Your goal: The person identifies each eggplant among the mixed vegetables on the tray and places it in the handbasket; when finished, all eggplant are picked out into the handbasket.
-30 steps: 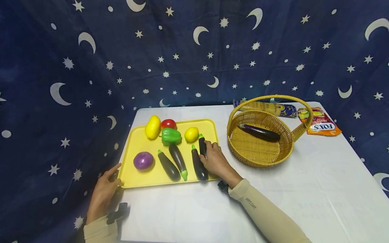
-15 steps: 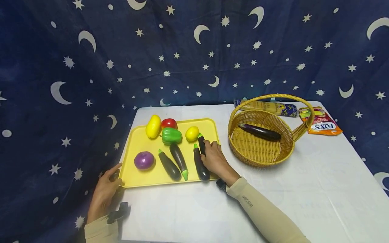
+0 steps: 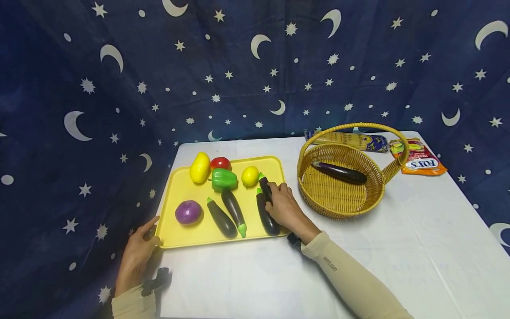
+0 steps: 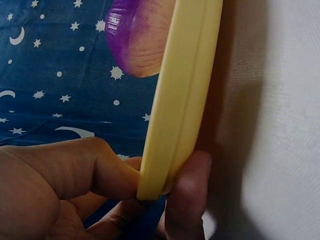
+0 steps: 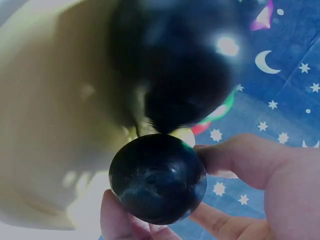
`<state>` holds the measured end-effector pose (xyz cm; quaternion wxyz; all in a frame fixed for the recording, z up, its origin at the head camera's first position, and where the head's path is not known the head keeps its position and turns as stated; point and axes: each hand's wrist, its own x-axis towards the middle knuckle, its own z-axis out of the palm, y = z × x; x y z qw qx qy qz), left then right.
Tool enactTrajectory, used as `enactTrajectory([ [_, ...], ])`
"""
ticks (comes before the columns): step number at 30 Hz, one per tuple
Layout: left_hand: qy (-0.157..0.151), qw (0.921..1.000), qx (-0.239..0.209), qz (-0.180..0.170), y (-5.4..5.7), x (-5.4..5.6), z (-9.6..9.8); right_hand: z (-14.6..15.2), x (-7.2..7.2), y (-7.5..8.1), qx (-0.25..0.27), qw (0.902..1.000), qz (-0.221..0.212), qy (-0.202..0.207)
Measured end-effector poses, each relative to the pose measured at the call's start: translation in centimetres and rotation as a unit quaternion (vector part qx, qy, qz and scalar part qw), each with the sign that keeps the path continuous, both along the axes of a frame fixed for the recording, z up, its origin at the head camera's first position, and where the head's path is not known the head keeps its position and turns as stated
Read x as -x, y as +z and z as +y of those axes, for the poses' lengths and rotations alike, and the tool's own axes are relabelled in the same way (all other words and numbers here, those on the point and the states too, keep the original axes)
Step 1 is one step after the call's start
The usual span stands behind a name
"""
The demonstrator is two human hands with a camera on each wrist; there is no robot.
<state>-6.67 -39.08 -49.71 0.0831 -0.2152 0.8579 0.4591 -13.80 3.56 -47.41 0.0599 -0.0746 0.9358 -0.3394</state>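
Note:
In the head view my right hand (image 3: 284,206) grips an eggplant (image 3: 264,186) at the right side of the yellow tray (image 3: 171,235). The hand covers its lower part; the right wrist view shows thumb and fingers round its dark end (image 5: 155,180). Close on its left lies another eggplant (image 3: 268,217). My left hand (image 3: 136,250) holds the tray's near left corner. In the left wrist view, finger and thumb pinch the tray edge (image 4: 175,115). Two more eggplants, one (image 3: 221,218) beside the other (image 3: 234,212), lie mid-tray.
The tray also bears a purple onion-like vegetable (image 3: 188,212), green bell pepper (image 3: 224,180), red tomato-like item (image 3: 221,163), lemon (image 3: 250,176) and yellow mango-like fruit (image 3: 200,168). Right of it stands a wicker basket (image 3: 338,212) holding an eggplant (image 3: 338,172). Behind are packets (image 3: 342,140), (image 3: 423,164).
The eggplant in my right hand has tilted slightly, its green tip going left. The one beside it has shifted a little to the right. My left hand stays at the tray corner.

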Motion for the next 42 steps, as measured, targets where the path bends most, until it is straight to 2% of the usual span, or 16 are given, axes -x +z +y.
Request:
enactTrajectory([
  [13,0.006,0.9999,-0.014,0.008,0.0,-0.1,0.2,2.0,-1.4,2.3,-0.01,0.9987,0.048,0.011],
  [18,0.012,0.9999,-0.008,-0.002,0.0,-0.1,0.3,3.2,-2.3,3.6,-0.019,0.9962,0.079,0.033],
  [22,0.009,0.9999,-0.012,0.007,0.2,-0.1,0.4,4.9,-2.9,4.9,-0.012,0.9944,0.089,0.055],
  [28,0.017,0.9997,-0.013,0.005,0.2,0.0,0.3,7.9,-3.2,6.7,-0.001,0.9899,0.115,0.082],
  [31,0.011,0.9999,-0.008,0.003,0.3,0.1,0.1,9.6,-3.1,7.3,-0.007,0.9816,0.155,0.111],
  [35,0.005,0.9999,-0.01,0.005,0.2,0.2,-0.1,12.3,-3.2,7.7,-0.029,0.965,0.211,0.154],
  [42,0.005,0.9997,-0.022,0.003,-0.1,-0.1,-0.3,17.9,-3.6,9.2,-0.077,0.9373,0.275,0.2],
])
